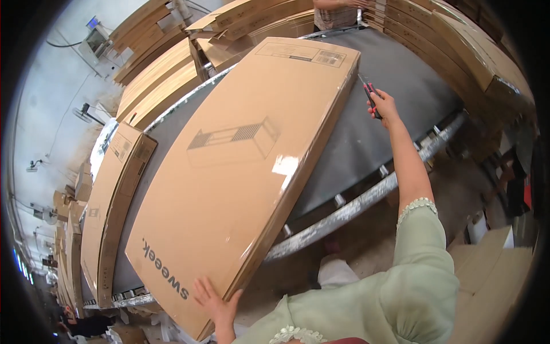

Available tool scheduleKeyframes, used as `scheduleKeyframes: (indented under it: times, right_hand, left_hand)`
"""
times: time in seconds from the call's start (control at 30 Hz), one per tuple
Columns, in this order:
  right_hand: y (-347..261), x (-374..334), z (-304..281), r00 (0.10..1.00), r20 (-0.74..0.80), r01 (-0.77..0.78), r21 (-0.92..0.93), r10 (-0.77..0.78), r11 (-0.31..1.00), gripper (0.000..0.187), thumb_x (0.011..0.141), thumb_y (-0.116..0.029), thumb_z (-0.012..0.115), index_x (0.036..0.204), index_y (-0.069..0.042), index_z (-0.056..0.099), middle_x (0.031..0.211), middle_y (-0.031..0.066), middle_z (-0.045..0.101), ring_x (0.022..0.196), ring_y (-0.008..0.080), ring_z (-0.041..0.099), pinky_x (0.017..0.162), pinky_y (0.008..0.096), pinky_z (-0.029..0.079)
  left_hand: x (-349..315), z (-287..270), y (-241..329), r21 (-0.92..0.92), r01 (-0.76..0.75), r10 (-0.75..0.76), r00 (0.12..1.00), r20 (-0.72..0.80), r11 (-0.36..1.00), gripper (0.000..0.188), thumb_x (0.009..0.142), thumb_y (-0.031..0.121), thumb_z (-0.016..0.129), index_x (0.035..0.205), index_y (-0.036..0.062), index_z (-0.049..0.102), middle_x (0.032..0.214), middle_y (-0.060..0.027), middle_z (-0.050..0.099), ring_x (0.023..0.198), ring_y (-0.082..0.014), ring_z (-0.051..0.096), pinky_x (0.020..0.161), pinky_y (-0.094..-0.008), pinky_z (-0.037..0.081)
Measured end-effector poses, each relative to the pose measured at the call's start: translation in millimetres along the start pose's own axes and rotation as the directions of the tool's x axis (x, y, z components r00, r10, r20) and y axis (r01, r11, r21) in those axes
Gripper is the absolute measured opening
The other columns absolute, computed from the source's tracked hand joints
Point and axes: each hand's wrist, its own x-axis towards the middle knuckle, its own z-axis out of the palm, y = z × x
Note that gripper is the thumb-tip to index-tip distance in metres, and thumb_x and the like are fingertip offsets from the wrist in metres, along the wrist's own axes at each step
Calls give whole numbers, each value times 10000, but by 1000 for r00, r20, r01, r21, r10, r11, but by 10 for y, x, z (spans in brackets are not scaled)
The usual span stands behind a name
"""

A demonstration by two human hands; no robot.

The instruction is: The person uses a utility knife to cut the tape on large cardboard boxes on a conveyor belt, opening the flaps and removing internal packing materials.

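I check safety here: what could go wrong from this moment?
The red-and-black utility knife in the right hand, blade out beside the large brown cardboard box, might slip and scratch it. The box's near corner overhangs the dark grey conveyor belt; pressing there with the left hand might tip it.

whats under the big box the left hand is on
The big box lies across a dark conveyor belt, seen along both sides. The stretch directly beneath is covered and cannot be seen.

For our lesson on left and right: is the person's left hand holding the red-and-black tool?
No: the right hand grips the red-and-black tool, while the left hand rests on the large carton.
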Motion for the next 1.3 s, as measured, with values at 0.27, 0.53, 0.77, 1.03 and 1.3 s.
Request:
scheduleKeyframes:
  times: [0.27,0.53,0.77,1.03,1.3]
  right_hand:
    - [213,1501,125,997,-17,-78,57,80,995,287,932,-201,574,1196,-91,598,752,58,603,497,127,555,387,254,433]
    - [168,1695,186,996,41,-73,-125,78,990,315,936,-213,568,1231,-104,585,757,54,599,500,112,555,387,249,430]
    - [203,339,431,913,388,-57,-183,125,982,450,926,-250,604,1343,-111,510,745,47,589,472,94,540,394,229,420]
    - [340,-2366,1219,761,616,-152,-133,202,979,489,925,-196,608,1380,-90,461,744,45,590,471,94,539,397,228,408]
    - [788,-5708,2201,571,780,-245,-133,254,960,499,952,-192,568,1411,-89,400,796,55,573,498,95,549,414,231,419]
  left_hand:
    - [42,73,-82,48,151,-153,987,48,987,1187,572,539,814,1477,34,235,1527,-232,186,1425,-385,153,1120,-598,38]
    - [62,179,-256,117,170,-174,984,27,978,1195,567,632,770,1474,51,252,1536,-203,193,1410,-388,199,1104,-598,124]
    - [88,167,-552,50,137,-140,989,41,989,1141,599,574,776,1477,70,249,1534,-216,188,1408,-403,189,1109,-579,143]
    - [-72,225,-1151,-602,-4,-134,974,-184,798,774,909,444,521,1491,45,204,1553,-189,161,1438,-326,156,1157,-455,138]
    - [-1163,-55,-2211,-866,-91,-683,578,-448,491,520,1028,339,331,1405,-18,360,1454,-162,382,1355,-251,354,1138,-396,226]
